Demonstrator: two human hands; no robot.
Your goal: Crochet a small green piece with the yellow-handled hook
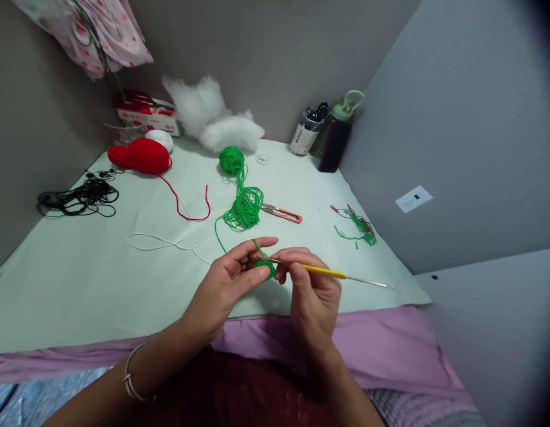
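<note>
Between the thumb and fingers of my left hand [233, 276] is a small green crochet piece [266, 270], partly hidden by the thumb. Green yarn loops over the raised left index finger and runs back to a loose green yarn tangle [243, 207] and its ball [231, 160]. My right hand [315, 290] is closed around the yellow handle of a double-ended crochet hook [326, 271]. The hook's left tip meets the top of the green piece; its other metal end points right. Orange-handled thread snips [284, 213] lie beside the tangle.
Red yarn [141, 156], a black cord bundle [86, 196] and a white yarn loop [157, 242] lie to the left. White stuffing [213, 118] sits at the back wall. A pen holder [305, 135], phone [335, 146] and green bottle [344, 110] stand back right, with yarn scraps [361, 228] nearer.
</note>
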